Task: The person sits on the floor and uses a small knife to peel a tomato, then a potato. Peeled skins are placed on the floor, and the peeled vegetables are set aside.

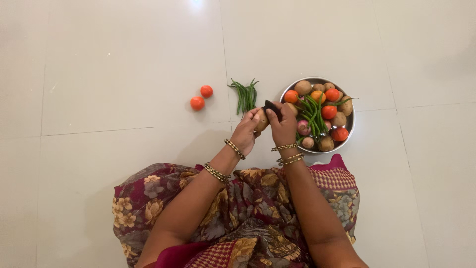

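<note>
Potato [262,120] between left hand [246,131] and right hand [283,126], black-handled tool [271,108] above.

We see a brown potato [262,120] and a black tool [271,108]. Two orange-red tomatoes [202,97] and green beans [244,95] lie on pale grey-white floor tiles [124,64]. The silver bowl [351,121] shows red, orange, tan, pink and green. Our cloth [248,208] is maroon with beige and grey flowers; the bangles [287,153] are gold.

No packages, labels, signs or screens visible, as far as view shows
</note>
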